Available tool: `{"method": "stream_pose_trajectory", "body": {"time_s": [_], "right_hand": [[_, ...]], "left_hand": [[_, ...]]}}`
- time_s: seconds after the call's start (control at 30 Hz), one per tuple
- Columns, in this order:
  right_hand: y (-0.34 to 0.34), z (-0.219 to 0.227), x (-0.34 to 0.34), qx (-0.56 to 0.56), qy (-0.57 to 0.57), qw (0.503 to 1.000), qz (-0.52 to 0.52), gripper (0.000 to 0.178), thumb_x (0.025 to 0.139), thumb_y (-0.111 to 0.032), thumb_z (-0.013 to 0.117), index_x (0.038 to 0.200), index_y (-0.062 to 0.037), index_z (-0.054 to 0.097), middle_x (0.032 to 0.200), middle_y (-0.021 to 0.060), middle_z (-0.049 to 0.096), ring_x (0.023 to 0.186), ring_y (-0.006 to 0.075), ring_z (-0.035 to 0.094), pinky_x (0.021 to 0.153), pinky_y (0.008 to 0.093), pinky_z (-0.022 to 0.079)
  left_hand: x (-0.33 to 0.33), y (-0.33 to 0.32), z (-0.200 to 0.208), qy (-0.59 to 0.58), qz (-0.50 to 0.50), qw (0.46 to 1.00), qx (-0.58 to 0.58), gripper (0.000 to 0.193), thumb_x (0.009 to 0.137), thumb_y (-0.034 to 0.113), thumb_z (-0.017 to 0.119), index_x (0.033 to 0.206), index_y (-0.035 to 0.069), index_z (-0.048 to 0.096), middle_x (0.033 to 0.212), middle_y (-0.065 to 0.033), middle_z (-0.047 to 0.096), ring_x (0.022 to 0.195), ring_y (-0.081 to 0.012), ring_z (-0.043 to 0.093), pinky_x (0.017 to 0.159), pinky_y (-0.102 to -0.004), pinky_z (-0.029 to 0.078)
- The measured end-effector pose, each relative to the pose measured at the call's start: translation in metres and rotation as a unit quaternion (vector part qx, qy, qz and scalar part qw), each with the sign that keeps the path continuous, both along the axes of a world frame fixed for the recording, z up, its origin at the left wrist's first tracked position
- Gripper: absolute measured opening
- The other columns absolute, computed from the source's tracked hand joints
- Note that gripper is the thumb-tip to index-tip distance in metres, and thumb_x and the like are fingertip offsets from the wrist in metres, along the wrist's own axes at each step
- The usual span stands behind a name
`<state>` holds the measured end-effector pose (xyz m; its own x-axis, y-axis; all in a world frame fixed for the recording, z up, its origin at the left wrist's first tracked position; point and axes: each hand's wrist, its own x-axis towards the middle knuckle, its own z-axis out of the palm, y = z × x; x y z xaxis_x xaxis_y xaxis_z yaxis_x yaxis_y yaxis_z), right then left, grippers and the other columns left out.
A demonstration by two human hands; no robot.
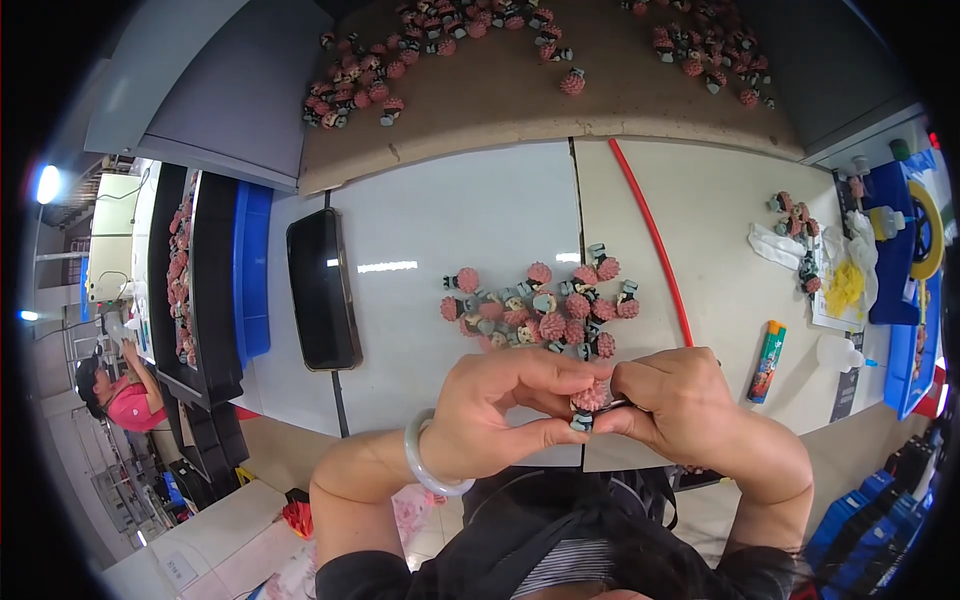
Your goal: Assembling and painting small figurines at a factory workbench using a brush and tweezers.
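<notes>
A small figurine (590, 398) with bumpy pink hair and a grey-and-black body is pinched between the fingertips of my left hand (490, 405). Up against it, my right hand (680, 395) grips a thin dark metal tool (618, 404); its kind is mostly hidden by the fingers. Both hands meet close to the table's near edge. Just beyond them lies a loose pile of similar pink-haired figurines (552, 326), some on their sides.
A black phone (322, 290) lies left on the white table (460, 200). A red strip (652, 230) runs along the right. Further right are a lighter (768, 362), crumpled white tissue (775, 245) and a plastic bottle (838, 352). More figurines (360, 85) cover the brown shelf. A person (128, 400) works far left.
</notes>
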<state>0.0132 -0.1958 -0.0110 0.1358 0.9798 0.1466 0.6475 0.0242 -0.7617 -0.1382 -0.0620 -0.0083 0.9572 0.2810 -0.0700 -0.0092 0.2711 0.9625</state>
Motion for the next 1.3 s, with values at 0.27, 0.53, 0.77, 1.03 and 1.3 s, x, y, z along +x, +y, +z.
{"method": "stream_pose_trajectory", "body": {"time_s": [0.27,0.53,0.77,1.03,1.3], "right_hand": [[-0.0006,-0.0010,0.0039,0.141,-0.094,0.984,-0.049,0.033,0.076,-0.037,0.060,0.078,-0.0035,0.059,0.062,0.0050,0.051,0.050,0.0218,0.049,0.046,0.0323,0.037],[-0.0008,0.0011,0.0027,0.150,-0.145,0.977,-0.033,0.032,0.073,-0.029,0.061,0.091,-0.0039,0.063,0.071,0.0044,0.051,0.062,0.0217,0.045,0.056,0.0329,0.037],[-0.0010,0.0035,0.0027,0.146,-0.149,0.977,-0.034,0.031,0.069,-0.029,0.064,0.088,-0.0051,0.063,0.072,0.0042,0.050,0.063,0.0219,0.045,0.056,0.0331,0.037],[-0.0005,0.0026,0.0013,0.142,-0.147,0.978,-0.036,0.030,0.067,-0.029,0.066,0.086,-0.0055,0.063,0.072,0.0042,0.050,0.063,0.0219,0.045,0.055,0.0331,0.037],[0.0002,0.0003,-0.0001,0.151,-0.141,0.977,-0.050,0.029,0.067,-0.027,0.066,0.086,-0.0060,0.062,0.073,0.0040,0.050,0.063,0.0217,0.044,0.057,0.0330,0.036]], "left_hand": [[-0.0005,0.0008,-0.0046,-0.080,0.016,0.997,0.008,0.043,0.065,-0.010,0.069,0.102,0.003,0.051,0.109,-0.0243,0.054,0.100,-0.0252,0.057,0.083,-0.0351,0.049],[-0.0019,0.0029,-0.0032,-0.082,0.026,0.996,0.030,0.040,0.067,-0.010,0.068,0.101,0.004,0.051,0.109,-0.0221,0.054,0.102,-0.0254,0.055,0.086,-0.0346,0.047],[-0.0003,0.0040,-0.0021,-0.076,0.022,0.996,0.034,0.040,0.067,-0.010,0.068,0.101,0.004,0.051,0.109,-0.0220,0.055,0.101,-0.0245,0.056,0.085,-0.0338,0.047],[-0.0006,0.0035,-0.0020,-0.071,0.027,0.995,0.059,0.040,0.066,-0.009,0.069,0.100,0.004,0.052,0.108,-0.0214,0.055,0.100,-0.0241,0.057,0.084,-0.0332,0.048],[-0.0005,0.0022,-0.0040,-0.076,0.036,0.992,0.092,0.040,0.065,-0.009,0.070,0.099,0.005,0.053,0.107,-0.0208,0.055,0.100,-0.0249,0.057,0.084,-0.0339,0.048]]}}
